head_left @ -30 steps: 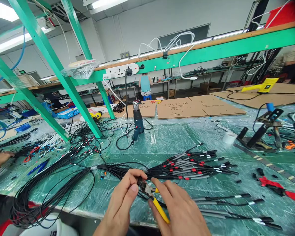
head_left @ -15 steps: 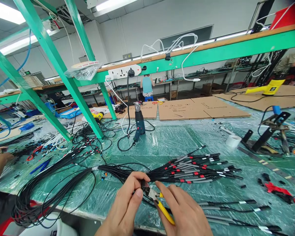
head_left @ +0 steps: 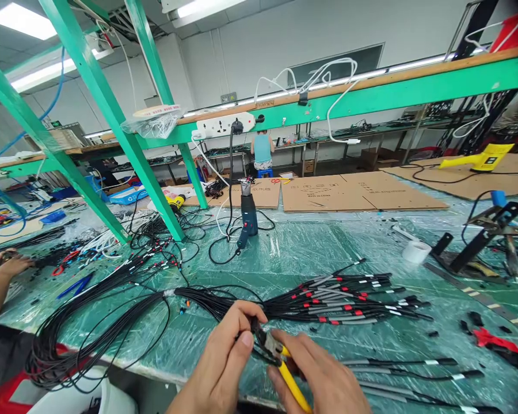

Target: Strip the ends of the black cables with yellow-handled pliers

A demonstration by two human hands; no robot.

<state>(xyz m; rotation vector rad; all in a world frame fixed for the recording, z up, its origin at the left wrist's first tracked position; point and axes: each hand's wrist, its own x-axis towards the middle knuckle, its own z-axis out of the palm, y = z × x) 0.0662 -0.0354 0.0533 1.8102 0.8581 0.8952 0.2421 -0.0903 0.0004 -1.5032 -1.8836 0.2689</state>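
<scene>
In front of me, my left hand (head_left: 227, 353) pinches a black cable (head_left: 255, 326) between thumb and forefinger; the fingers hide much of it. My right hand (head_left: 323, 374) is wrapped round yellow-handled cutting pliers (head_left: 292, 386). The metal jaws point at the left fingertips and lie close beside the dark piece there. Whether they bite on it cannot be made out. Just beyond my hands stretches a tied bundle of black cables (head_left: 198, 300), its fanned ends sleeved in grey and red with white labels. Several loose cables (head_left: 408, 376) lie to the right of my right hand.
A heat gun (head_left: 249, 215) stands on the plastic-covered table. At right are a metal fixture (head_left: 475, 238), a white roll (head_left: 415, 251) and red scraps (head_left: 496, 340). Another person's hands (head_left: 11, 264) work at far left. A white bucket (head_left: 116, 394) sits below the table edge.
The whole scene has shifted slightly rightward in view. The pliers have turned a little, with their handles lower. Both hands keep their holds.
</scene>
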